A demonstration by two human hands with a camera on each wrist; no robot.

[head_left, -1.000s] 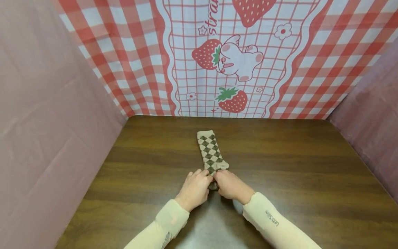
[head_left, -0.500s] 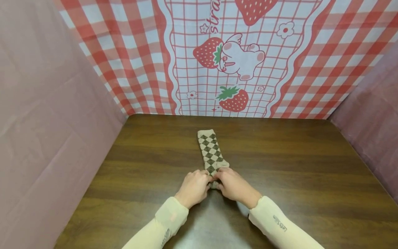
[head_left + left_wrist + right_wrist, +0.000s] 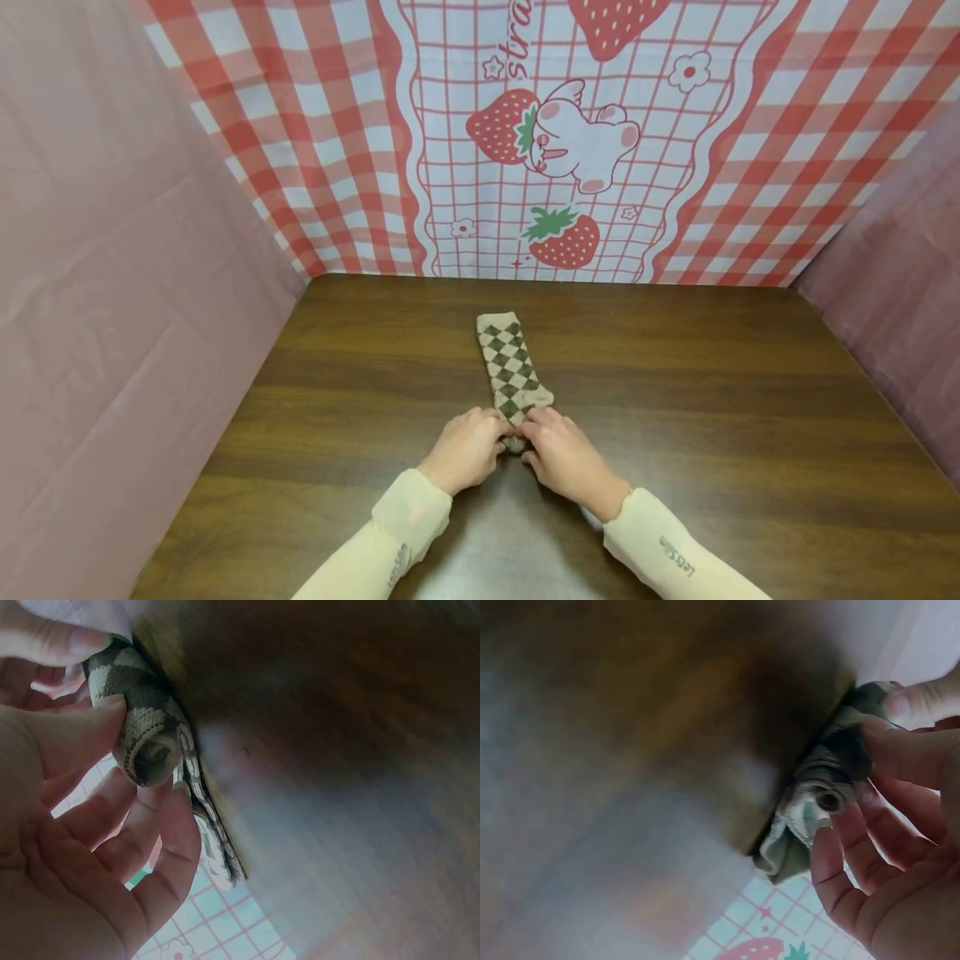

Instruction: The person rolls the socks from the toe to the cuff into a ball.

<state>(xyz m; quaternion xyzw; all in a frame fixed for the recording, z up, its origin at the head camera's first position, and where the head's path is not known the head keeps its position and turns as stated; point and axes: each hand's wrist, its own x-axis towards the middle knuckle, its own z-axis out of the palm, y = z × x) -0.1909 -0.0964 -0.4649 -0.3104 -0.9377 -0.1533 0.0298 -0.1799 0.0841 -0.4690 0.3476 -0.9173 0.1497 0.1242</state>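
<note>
A beige and dark green diamond-patterned sock (image 3: 510,358) lies on the wooden table, its cuff pointing away and its heel bulging to the right. The near end is rolled up, and that roll (image 3: 139,690) shows a spiral opening in the left wrist view. My left hand (image 3: 467,450) pinches the roll from the left, thumb on the near side and fingers curled beneath and beyond it. From the right, my right hand (image 3: 566,458) holds the other end of the roll (image 3: 836,761) between thumb and fingers. In the head view, both hands partly cover the roll.
The brown wooden table (image 3: 712,400) spreads around the sock. A red and white strawberry-print cloth (image 3: 555,167) hangs along its back edge. Pink cloth walls (image 3: 150,292) flank it on either side. Pale sleeves (image 3: 412,517) cover both forearms.
My right hand and forearm have shifted slightly rightward, its fingers now less bunched over the roll. The left hand stays almost in place. The sock's flat part lies where it was.
</note>
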